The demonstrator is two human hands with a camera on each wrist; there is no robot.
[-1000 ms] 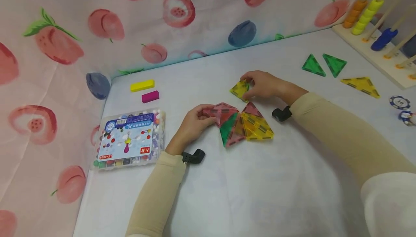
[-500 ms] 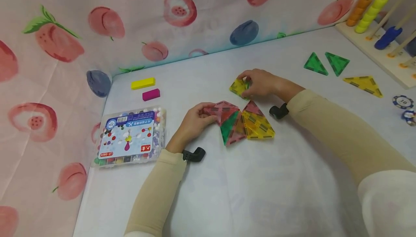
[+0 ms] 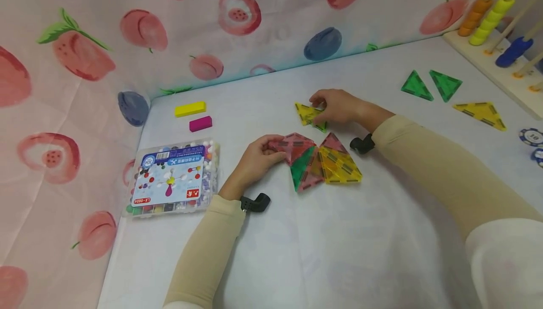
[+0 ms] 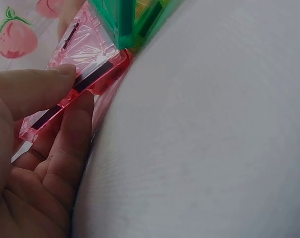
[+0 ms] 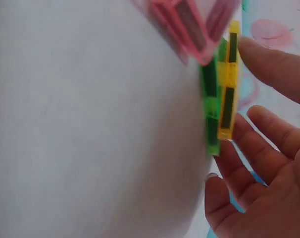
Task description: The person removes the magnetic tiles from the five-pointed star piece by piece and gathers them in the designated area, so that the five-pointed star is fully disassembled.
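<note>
My left hand (image 3: pixel 259 158) pinches a pink triangular magnetic tile (image 4: pixel 85 59) between thumb and fingers. That tile sits at the left of a fan of tiles on the table, joined by a green tile (image 3: pixel 300 167), a pink tile (image 3: pixel 311 177) and yellow tiles (image 3: pixel 339 165). Above the fan, my right hand (image 3: pixel 341 106) holds a yellow triangular tile (image 3: pixel 303 112) at its edges. A green tile (image 5: pixel 212 119) lies against the yellow one's underside, seen edge-on in the right wrist view. A pink tile (image 3: pixel 333 142) points up from the fan, just below the right hand.
Two green triangles (image 3: pixel 417 86) and a yellow triangle (image 3: pixel 481 114) lie at right, near a bead-peg board (image 3: pixel 488 47) and a poker chip (image 3: pixel 530 136). At left are a yellow block (image 3: pixel 190 109), a magenta block (image 3: pixel 201 123) and a plastic bead case (image 3: pixel 171 177).
The yellow tile in my right hand has turned, one corner now pointing to the upper left, and more green shows below it. My left hand stays on the pink tile.
</note>
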